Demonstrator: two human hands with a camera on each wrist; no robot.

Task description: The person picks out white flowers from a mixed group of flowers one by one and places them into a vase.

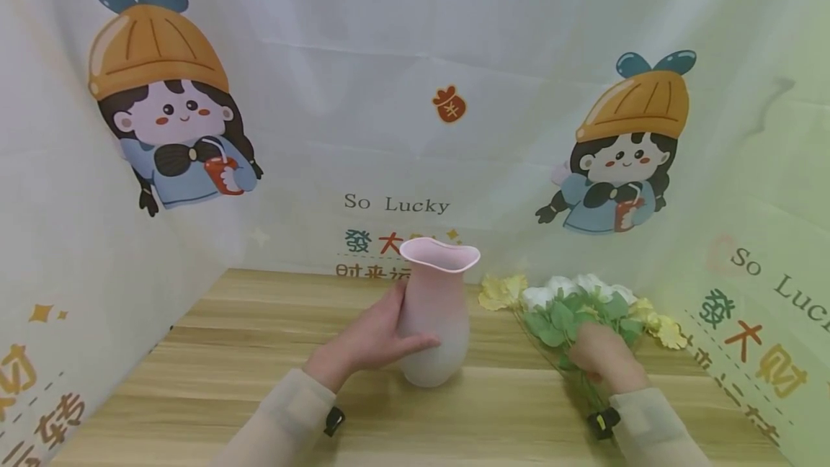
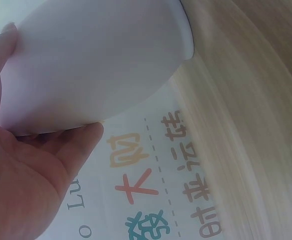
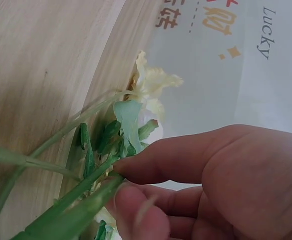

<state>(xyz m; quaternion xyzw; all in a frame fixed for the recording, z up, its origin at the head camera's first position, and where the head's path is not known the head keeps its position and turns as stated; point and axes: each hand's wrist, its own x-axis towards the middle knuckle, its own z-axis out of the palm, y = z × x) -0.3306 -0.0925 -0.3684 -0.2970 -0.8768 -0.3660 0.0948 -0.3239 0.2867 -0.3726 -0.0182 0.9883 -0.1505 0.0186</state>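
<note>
A pink-to-white vase (image 1: 433,323) with a wavy rim stands upright on the wooden table. My left hand (image 1: 372,334) grips its left side, thumb across the front and fingers behind; the left wrist view shows the palm (image 2: 26,185) against the vase (image 2: 96,60). To the right, artificial flowers (image 1: 564,316) with white and yellow heads and green leaves lie on the table. My right hand (image 1: 606,355) is over their stems. In the right wrist view, thumb and fingers pinch a green stem (image 3: 93,200), and other stems (image 3: 51,142) run beside it.
A printed cloth (image 1: 402,128) with cartoon girls and lettering hangs behind and at both sides of the table (image 1: 259,352). The flower heads lie close to the back cloth. Each wrist wears a black strap device (image 1: 603,424).
</note>
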